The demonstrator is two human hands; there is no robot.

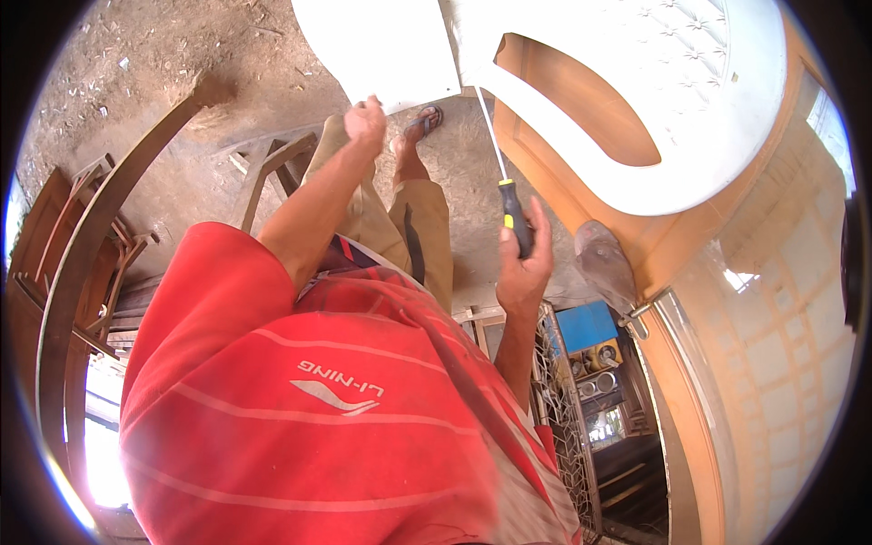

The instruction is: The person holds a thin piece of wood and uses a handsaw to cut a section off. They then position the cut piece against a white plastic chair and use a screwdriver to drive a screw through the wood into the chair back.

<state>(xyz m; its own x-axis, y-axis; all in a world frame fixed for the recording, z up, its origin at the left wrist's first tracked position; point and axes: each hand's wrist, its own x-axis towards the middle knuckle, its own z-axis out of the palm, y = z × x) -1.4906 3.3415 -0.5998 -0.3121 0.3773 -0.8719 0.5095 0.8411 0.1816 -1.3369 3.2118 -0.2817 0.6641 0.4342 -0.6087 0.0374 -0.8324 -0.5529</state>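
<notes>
My right hand [527, 263] grips a screwdriver [510, 213] by its black and yellow handle. The long thin shaft points away from me. Its tip reaches the gap between a white panel [386, 50] and a white moulded piece [627, 186] with a curved loop, like part of a plastic chair. My left hand [365, 125] is at the near left edge of the white panel with its fingers curled. Whether those fingers pinch the panel or anything else cannot be made out. Small dark holes dot the panel's near edge.
The white piece rests over an orange-brown wooden surface [545, 186]. A glazed wooden frame [772, 363] stands at right. A curved wooden strip [86, 222] and wooden frames [272, 173] lie left. A wire-mesh rack [563, 427] and a blue box [587, 327] are beside my right arm.
</notes>
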